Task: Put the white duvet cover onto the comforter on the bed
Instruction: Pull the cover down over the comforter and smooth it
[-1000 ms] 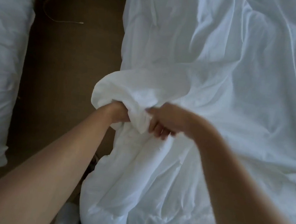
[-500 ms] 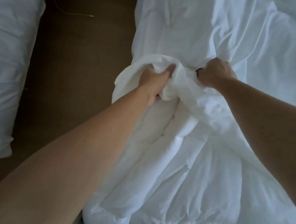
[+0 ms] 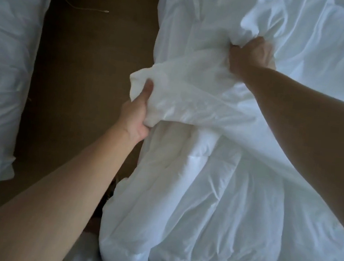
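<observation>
Evenly pull duvet cover, clenched in left hand at 9 o'clock and right hand at 1, over comforter.

Head camera looks steeply down, close.

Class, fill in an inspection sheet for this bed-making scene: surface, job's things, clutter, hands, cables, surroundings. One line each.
Surface: bed, hidden under rumpled white bedding.
Job's things: white duvet cover bunched and lifted over the comforter, whose quilted near end lies uncovered.
Clutter: pale fabric at the bottom edge, unclear what.
Hands: left hand grips the cover's edge; right hand grips a bunch of it farther up the bed.
Cables: thin cable loose on the floor.
Surroundings: brown floor; second bed with white bedding at left.
</observation>
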The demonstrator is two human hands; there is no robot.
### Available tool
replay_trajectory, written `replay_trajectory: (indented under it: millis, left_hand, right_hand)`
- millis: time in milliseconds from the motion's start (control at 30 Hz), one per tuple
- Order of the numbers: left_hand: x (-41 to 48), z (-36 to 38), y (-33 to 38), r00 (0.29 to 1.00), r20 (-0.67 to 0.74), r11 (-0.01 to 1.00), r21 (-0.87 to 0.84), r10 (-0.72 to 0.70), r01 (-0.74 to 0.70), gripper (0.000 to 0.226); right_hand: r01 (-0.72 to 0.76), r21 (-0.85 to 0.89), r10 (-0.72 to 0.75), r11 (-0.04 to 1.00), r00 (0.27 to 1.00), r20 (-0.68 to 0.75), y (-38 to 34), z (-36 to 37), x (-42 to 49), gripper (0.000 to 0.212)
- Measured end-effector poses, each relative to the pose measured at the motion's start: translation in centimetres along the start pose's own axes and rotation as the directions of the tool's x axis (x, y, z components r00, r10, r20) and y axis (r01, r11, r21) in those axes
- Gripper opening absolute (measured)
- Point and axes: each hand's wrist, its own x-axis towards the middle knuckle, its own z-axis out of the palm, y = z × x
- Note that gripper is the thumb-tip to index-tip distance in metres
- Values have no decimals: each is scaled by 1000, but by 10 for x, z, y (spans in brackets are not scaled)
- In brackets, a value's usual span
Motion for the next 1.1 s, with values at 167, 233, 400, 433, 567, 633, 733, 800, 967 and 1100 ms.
replay_trajectory:
  millis: [167, 233, 400, 433, 567, 633, 733, 800, 967, 1100]
  left_hand:
    - [-38, -73, 10, 1000, 6, 994, 110, -12, 12, 48]
    - [-55, -97, 15, 999, -4, 986, 163, 33, -32, 44]
    - [-45, -104, 19, 993, 32, 982, 149, 111, -114, 46]
    - [-43, -101, 21, 989, 96, 992, 61, 108, -114, 46]
    - [-50, -86, -8, 971, 240, 970, -227, -27, 83, 63]
    - [-53, -71, -31, 962, 225, 986, -27, -153, 163, 54]
    - [-41, -48, -28, 992, 89, 977, 200, -94, 74, 28]
    - [-29, -33, -1, 995, 92, 959, 276, 35, -60, 29]
    - [-4, -1, 56, 942, 240, 745, 578, 235, -333, 59]
    - [-5, 26, 30, 964, 238, 551, 791, 119, -264, 65]
  right_hand:
    - [-103, 195, 125, 975, 987, -102, 2, -11, 6, 58]
    - [-96, 230, 129, 968, 983, -131, 2, -11, 5, 57]
    - [-73, 170, 86, 983, 994, -71, -4, 3, -10, 70]
    - [-51, 163, 56, 985, 998, -24, -5, 6, -15, 76]
    - [69, 221, -90, 973, 992, 86, 1, 7, -50, 100]
    - [241, 241, -232, 940, 970, -65, 10, 2, -87, 95]
    - [581, 55, -574, 812, 812, -107, 24, 0, -160, 83]
    - [697, -194, -673, 690, 717, 184, 32, 11, -186, 63]
    - [281, 132, -297, 951, 947, 125, 2, -2, -122, 20]
    - [1, 361, -95, 933, 966, 242, -21, -26, -89, 32]
